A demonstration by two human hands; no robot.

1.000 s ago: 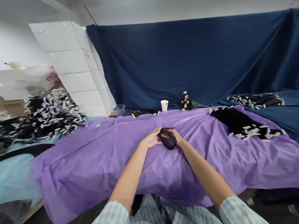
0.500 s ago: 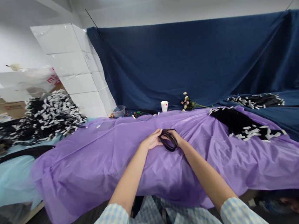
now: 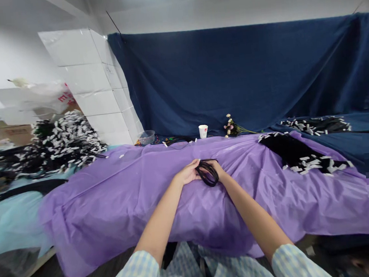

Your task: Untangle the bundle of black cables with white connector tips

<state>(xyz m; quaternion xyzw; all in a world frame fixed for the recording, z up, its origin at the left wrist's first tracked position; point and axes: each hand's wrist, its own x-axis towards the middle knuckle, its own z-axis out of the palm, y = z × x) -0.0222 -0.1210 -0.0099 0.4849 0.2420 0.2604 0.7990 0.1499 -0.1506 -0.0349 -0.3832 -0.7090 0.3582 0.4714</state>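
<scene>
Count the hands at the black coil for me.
2: the left hand at the left side of the black coil, and the right hand at its right, fingers partly hidden behind the strands.

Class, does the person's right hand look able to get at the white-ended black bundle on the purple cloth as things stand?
Probably yes: just purple cloth shows between the right hand and the black bundle. That hand would need freeing first, though: it holds the black coil.

Forearms (image 3: pixel 159 217) converge forward, fingers (image 3: pixel 193 165) curled (right ones seemingly, half-hidden).
</scene>
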